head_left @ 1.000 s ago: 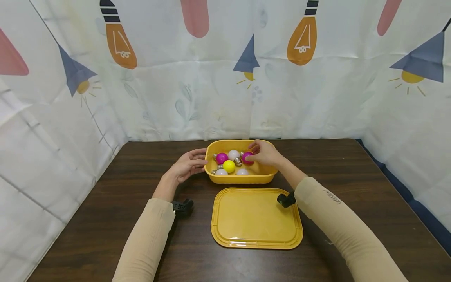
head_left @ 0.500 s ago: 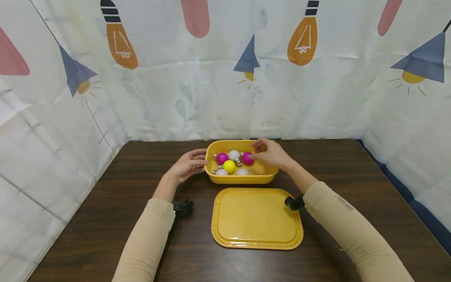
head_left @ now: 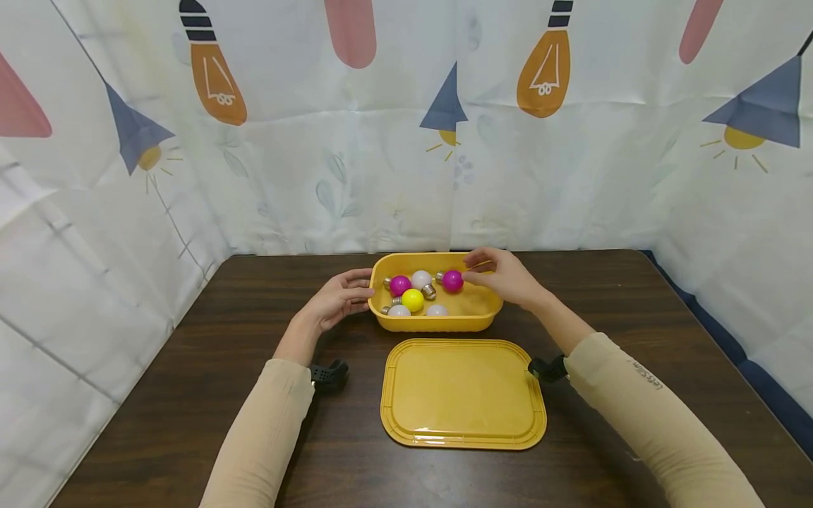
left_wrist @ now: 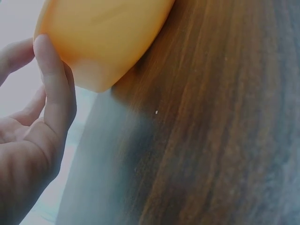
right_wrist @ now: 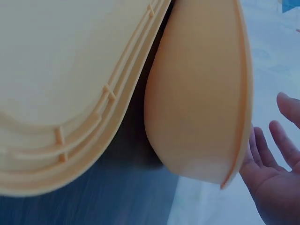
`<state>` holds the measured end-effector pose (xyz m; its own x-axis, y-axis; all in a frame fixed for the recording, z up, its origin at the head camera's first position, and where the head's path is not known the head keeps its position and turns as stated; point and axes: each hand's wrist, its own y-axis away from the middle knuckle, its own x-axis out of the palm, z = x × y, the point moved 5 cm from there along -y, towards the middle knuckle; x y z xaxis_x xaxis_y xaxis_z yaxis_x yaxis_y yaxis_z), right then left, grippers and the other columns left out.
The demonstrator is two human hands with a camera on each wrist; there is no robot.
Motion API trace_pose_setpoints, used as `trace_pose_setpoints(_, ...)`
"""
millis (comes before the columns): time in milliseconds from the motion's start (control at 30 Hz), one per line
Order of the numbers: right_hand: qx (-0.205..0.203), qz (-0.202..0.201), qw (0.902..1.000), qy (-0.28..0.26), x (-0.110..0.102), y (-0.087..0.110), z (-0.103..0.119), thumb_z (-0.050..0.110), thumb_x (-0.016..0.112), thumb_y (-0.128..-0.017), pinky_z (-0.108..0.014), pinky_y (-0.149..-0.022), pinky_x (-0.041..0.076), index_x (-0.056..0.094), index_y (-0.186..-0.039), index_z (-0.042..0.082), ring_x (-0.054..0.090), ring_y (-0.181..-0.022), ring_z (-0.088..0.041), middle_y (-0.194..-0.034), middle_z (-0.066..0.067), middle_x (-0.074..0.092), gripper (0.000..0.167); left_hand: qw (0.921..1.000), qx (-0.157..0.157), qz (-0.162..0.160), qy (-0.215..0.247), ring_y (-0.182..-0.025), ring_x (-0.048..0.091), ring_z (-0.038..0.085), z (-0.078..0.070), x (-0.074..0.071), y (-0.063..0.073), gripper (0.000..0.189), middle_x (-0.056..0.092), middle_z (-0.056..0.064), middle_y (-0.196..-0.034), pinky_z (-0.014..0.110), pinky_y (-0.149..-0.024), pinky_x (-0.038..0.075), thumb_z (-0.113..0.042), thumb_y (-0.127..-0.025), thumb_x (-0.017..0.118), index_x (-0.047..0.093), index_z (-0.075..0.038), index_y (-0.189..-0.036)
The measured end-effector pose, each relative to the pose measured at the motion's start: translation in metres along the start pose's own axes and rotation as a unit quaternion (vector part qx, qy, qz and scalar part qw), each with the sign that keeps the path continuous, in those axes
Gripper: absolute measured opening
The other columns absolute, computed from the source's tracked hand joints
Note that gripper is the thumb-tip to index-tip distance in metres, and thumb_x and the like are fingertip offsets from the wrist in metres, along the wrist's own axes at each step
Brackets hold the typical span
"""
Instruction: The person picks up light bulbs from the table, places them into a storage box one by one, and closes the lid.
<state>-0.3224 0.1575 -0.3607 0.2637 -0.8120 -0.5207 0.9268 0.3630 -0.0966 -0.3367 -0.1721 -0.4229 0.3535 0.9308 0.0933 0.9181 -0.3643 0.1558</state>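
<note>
A yellow bin (head_left: 479, 305) holds several round light bulbs with metal screw bases. My left hand (head_left: 343, 295) grips the bin's left end, its thumb against the wall in the left wrist view. At the right end, my right hand (head_left: 504, 276) reaches over the rim with fingers loosely spread, the fingertips right beside a magenta bulb (head_left: 452, 281). Left of that one lie a white bulb (head_left: 421, 279), a second magenta bulb (head_left: 399, 285) and a yellow bulb (head_left: 412, 300). More white bulbs (head_left: 437, 310) rest along the near wall, partly hidden by it.
In front of the bin, a flat yellow lid (head_left: 464, 395) with a ridged edge lies on the dark wooden table (head_left: 209, 395). A white printed curtain (head_left: 394, 176) stands behind the table. Both forearms wear black wrist cameras.
My right hand has drawn to the right, off the magenta bulb, which sits slightly farther right than before and shows more fully. The left hand has stayed at the bin's end.
</note>
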Motion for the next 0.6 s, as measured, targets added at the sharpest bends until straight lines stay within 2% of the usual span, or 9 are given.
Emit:
trace_pose_setpoints(267, -0.012, 0.001, 0.9999, 0.004, -0.009, 0.011, 0.002, 0.026, 0.072, -0.099, -0.048, -0.1, 0.052, 0.06, -0.132, 0.003, 0.06, -0.121, -0.032, -0.134, -0.021, 0.059, 0.042, 0.9993, -0.014, -0.017, -0.03, -0.096, 0.067, 0.023, 0.001, -0.001, 0.007, 0.059, 0.051, 0.03, -0.141, 0.03, -0.083, 0.06, -0.011, -0.103, 0.063, 0.037, -0.001, -0.155)
trace_pose_setpoints(400, -0.016, -0.003, 0.9999, -0.001, -0.014, 0.018, -0.001, 0.025, 0.071, -0.099, -0.048, -0.1, 0.052, 0.06, -0.132, 0.004, 0.061, -0.121, -0.031, -0.133, -0.021, 0.059, 0.04, 0.999, -0.021, -0.025, -0.029, -0.09, 0.066, 0.02, 0.002, -0.001, 0.011, 0.056, 0.053, 0.026, -0.139, 0.032, -0.085, 0.059, -0.019, -0.105, 0.062, 0.039, -0.002, -0.154)
trace_pose_setpoints(600, -0.012, -0.008, 0.9999, -0.007, -0.023, 0.027, -0.006, 0.024, 0.07, -0.1, -0.047, -0.098, 0.053, 0.059, -0.132, 0.0, 0.061, -0.119, -0.031, -0.132, -0.022, 0.06, 0.041, 0.9981, -0.037, -0.043, -0.023, -0.092, 0.063, 0.021, 0.005, -0.004, 0.017, 0.052, 0.051, 0.019, -0.133, 0.031, -0.084, 0.059, -0.025, -0.108, 0.056, 0.042, 0.0, -0.152)
